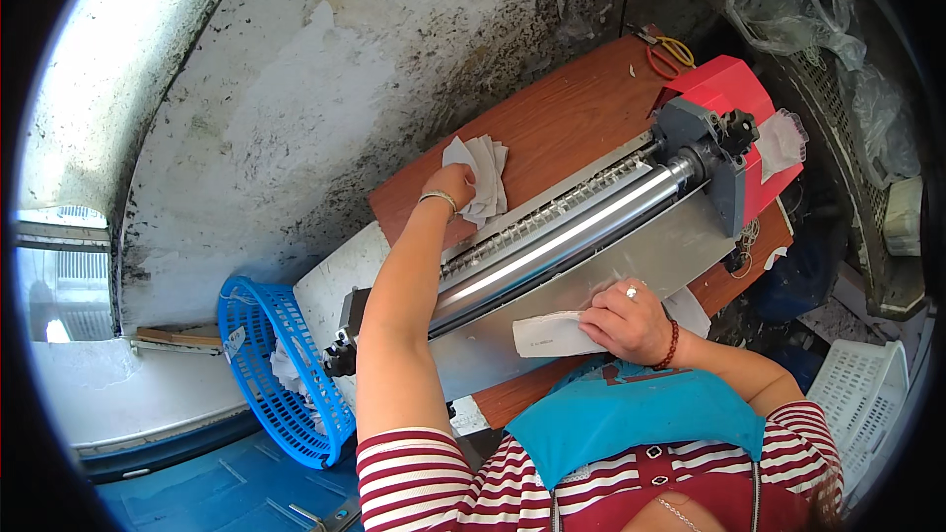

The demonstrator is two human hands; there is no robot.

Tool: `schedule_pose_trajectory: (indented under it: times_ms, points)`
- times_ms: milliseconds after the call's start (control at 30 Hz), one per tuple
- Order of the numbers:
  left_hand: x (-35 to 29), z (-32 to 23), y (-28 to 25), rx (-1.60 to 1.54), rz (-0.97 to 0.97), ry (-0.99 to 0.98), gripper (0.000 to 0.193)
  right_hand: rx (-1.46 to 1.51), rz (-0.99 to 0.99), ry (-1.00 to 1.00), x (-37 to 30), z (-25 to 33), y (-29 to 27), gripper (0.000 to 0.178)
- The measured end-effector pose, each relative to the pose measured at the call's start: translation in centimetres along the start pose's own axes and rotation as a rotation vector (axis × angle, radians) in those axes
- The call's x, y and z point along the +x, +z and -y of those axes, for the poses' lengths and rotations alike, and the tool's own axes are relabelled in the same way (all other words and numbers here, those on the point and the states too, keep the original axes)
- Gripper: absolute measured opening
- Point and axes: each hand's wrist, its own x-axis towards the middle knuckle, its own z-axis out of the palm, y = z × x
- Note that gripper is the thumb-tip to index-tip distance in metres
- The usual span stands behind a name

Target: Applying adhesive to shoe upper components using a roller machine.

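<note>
A machine with a long steel roller (581,232) and a red end housing (724,94) lies slantwise before me. My left arm reaches across it. Beyond the roller, my left hand (451,184) curls its fingers on the edge of a stack of white flat pieces (485,172), cloth or leather; which I cannot tell. On the near side, my right hand (631,320) is closed on a long white flat piece (547,335) over the steel plate (670,246). Another pale piece (687,313) shows behind my right wrist. A blue-green apron (641,414) covers my lap.
The stack rests on a brown wooden board (552,103); scissors (670,54) lie at its far corner. A blue basket (241,335) with white pieces stands left. At right are a white basket (857,404) and plastic bags (798,5). A stained wall (325,79) rises behind.
</note>
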Motion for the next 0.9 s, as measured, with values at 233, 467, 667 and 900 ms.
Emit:
schedule_pose_trajectory:
  times_ms: [233, 467, 667, 900]
  points:
    - [1.5, -3.0, -0.9, 0.053, -0.007, -0.086, 0.039, -0.003, 0.018, 0.041, -0.1, -0.9, 0.1, 0.015]
    - [3.3, -3.1, -0.1, 0.164, 0.104, -0.098, 0.058, -0.002, 0.039, 0.034, 0.0, -1.1, 0.4, 0.015]
    - [4.2, -4.1, -1.3, 0.442, 0.142, -0.031, 0.053, -0.022, 0.049, 0.059, 0.3, -0.9, 0.0, 0.015]
    - [4.1, -3.3, -0.9, 0.220, 0.010, -0.112, 0.039, -0.033, 0.035, -0.008, -0.5, -0.2, -0.9, 0.015]
